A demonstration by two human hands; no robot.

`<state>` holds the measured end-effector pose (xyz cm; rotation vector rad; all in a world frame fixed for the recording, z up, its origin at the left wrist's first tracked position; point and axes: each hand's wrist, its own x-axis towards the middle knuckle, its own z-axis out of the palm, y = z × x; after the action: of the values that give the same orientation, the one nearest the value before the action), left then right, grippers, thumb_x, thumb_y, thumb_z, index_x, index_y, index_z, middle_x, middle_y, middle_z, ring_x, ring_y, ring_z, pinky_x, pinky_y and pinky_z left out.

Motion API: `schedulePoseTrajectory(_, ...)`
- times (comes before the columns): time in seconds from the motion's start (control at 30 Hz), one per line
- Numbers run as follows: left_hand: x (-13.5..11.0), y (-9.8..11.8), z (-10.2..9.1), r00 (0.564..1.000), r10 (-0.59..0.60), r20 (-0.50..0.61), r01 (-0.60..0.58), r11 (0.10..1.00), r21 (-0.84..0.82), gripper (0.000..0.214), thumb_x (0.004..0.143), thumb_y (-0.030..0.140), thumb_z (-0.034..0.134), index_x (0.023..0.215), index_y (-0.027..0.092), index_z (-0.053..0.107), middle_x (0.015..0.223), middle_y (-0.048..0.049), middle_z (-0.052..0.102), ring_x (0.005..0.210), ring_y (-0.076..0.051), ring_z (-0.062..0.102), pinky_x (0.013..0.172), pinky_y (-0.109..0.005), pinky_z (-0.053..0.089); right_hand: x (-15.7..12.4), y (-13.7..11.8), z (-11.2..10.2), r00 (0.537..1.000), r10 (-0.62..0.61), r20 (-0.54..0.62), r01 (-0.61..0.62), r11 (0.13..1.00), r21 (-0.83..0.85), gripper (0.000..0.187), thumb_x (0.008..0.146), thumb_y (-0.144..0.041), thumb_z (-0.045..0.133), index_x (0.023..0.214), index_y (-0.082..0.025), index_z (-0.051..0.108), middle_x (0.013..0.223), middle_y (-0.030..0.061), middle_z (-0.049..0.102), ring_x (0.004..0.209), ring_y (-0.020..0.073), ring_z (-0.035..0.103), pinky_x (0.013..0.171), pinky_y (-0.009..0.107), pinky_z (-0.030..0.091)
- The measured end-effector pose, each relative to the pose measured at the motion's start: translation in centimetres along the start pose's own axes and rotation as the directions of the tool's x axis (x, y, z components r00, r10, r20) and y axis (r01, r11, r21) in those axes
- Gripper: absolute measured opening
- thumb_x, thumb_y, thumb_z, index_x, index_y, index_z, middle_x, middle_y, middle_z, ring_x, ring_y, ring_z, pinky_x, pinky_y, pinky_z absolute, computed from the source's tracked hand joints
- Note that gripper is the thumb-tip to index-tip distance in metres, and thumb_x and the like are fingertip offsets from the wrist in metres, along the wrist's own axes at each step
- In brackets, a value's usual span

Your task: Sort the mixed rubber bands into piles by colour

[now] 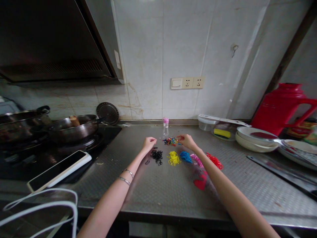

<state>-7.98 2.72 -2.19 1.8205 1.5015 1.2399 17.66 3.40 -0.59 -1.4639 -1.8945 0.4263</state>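
A mixed pile of small colourful rubber bands point(170, 141) lies on the metal counter. At its right edge my right hand point(187, 141) reaches in with fingers pinched together; what they hold is too small to make out. My left hand point(149, 144) is closed in a pinch just above the black bands point(157, 156), its contents hidden. Sorted heaps lie nearer to me: yellow bands point(173, 158), blue bands point(185, 157), pink bands point(196, 160) and red bands point(215, 161), the last two partly behind my right forearm. A small clear bottle with a pink cap point(165, 126) stands behind the mixed pile.
A clear bag with red print point(200, 181) lies under my right forearm. On the left are a white phone-like device point(60, 170), a white cable point(71, 205) and a pan point(74, 130) on the stove. Bowls point(255, 140), a knife point(279, 173) and a red thermos point(279, 107) occupy the right.
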Motion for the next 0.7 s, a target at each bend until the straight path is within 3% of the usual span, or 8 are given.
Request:
schedulePoseTrajectory(0.2,0.2,-0.4,0.2,1.0,0.009,0.009,-0.009,1.0,-0.01,0.019,0.07,0.024,0.051,0.069,0.012,0.066,0.065,-0.0055,0.066,0.064,-0.015,0.061,0.065,-0.024,0.046,-1.6,0.6,-2.6,0.989,0.064,0.132,-0.09,0.976,0.197,0.032,0.065,-0.014,0.057,0.096,-0.011,0.064,0.074,0.0051,0.067,0.053,0.0108,0.058,0.046,0.019,0.046)
schedulePoseTrajectory(0.43,0.0,-0.3,0.1,1.0,0.006,0.021,-0.005,1.0,-0.013,0.018,0.068,0.024,0.052,0.068,0.012,0.065,0.064,-0.0055,0.065,0.063,-0.014,0.06,0.063,-0.024,0.045,-4.8,0.4,-4.7,0.946,0.008,0.325,-0.086,0.97,0.226,0.031,0.063,-0.01,0.055,0.092,-0.011,0.064,0.07,0.0019,0.067,0.057,0.0113,0.058,0.05,0.018,0.047)
schedulePoseTrajectory(0.53,-0.2,-0.1,0.0,1.0,0.002,0.018,-0.002,1.0,-0.016,0.018,0.068,0.024,0.051,0.068,0.012,0.065,0.063,-0.0057,0.065,0.063,-0.014,0.06,0.062,-0.024,0.045,-5.4,0.3,-4.9,0.95,-0.004,0.312,-0.069,0.973,0.221,0.03,0.064,-0.011,0.054,0.092,-0.012,0.065,0.072,0.0019,0.067,0.06,0.0114,0.059,0.051,0.018,0.047)
schedulePoseTrajectory(0.7,-0.2,-0.3,0.2,1.0,0.013,0.024,-0.013,1.0,-0.004,0.018,0.068,0.022,0.051,0.069,0.011,0.065,0.064,-0.0063,0.065,0.062,-0.014,0.06,0.06,-0.023,0.044,-5.9,0.8,-4.8,0.987,0.021,0.158,-0.057,0.972,0.227,0.028,0.07,-0.02,0.052,0.093,-0.012,0.064,0.068,0.0027,0.066,0.058,0.0111,0.058,0.046,0.017,0.044)
